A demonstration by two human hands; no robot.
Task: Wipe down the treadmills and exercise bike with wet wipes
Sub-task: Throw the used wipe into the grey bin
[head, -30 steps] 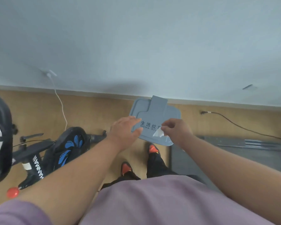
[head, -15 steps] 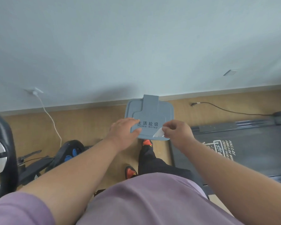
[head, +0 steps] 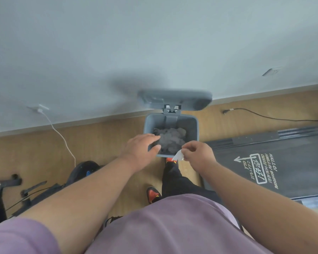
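A grey pedal bin (head: 194, 125) stands on the wood floor by the wall, its lid (head: 174, 100) swung up, with several crumpled grey wipes (head: 171, 139) inside. My right hand (head: 198, 153) pinches a small white wet wipe (head: 178, 155) at the bin's near right corner. My left hand (head: 140, 148) hovers with relaxed fingers over the bin's near left rim, holding nothing. My foot in an orange shoe (head: 170, 160) is at the bin's base. A dark treadmill deck (head: 275, 162) lies to the right. The black exercise bike (head: 44, 187) is at the lower left.
A white cable (head: 62, 138) runs from a wall plug down to the bike. A black cord (head: 264, 116) lies on the floor behind the treadmill. A wall socket (head: 271, 71) sits at the right. My other shoe (head: 153, 194) is on the floor nearer me.
The bin's lid, flat and closed before, has swung up and the inside now shows. Both hands stay over the bin's front edge, the right still holding the wipe.
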